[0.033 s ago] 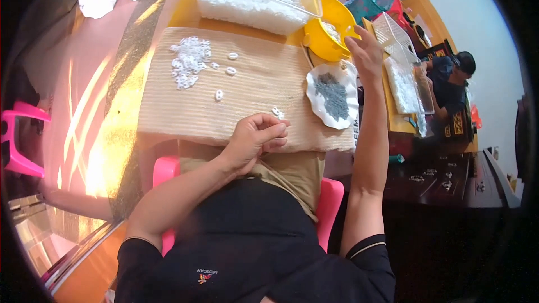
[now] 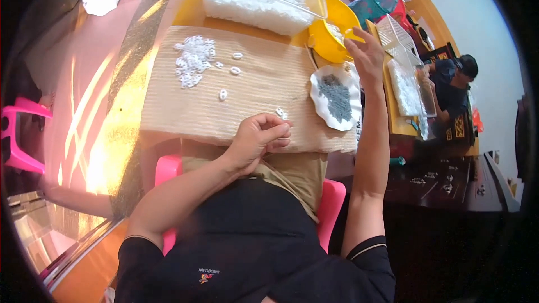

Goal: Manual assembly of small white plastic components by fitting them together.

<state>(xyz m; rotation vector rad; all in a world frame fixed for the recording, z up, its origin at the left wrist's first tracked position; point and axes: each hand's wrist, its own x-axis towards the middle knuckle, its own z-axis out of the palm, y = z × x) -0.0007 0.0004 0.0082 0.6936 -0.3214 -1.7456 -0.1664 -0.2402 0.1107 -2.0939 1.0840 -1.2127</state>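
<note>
Here, left hand [image 2: 262, 136]: thumb and fingertips drawn together; whether they clamp anything, I cannot tell.
Right hand [image 2: 368, 59]: raised beside the bucket [image 2: 325, 49], fingers curled; whether apart or pinching something, I cannot tell.
Pieces [image 2: 279, 111]: a couple just beyond the left fingertips, others ahead and leftward, then a heap [image 2: 193, 60]; white, oval, some visibly two-holed.
Mat [image 2: 191, 118]: under the left fingertips, beige, ribbed.
Plate [image 2: 315, 94]: right of the left hand, white, wavy-rimmed, holding grey bits [image 2: 337, 101].
Bucket: yellow, smooth, round.
Writing: small lettering and colourful emblem [image 2: 206, 276] on the black shirt [image 2: 247, 219], behind the left hand.
</note>
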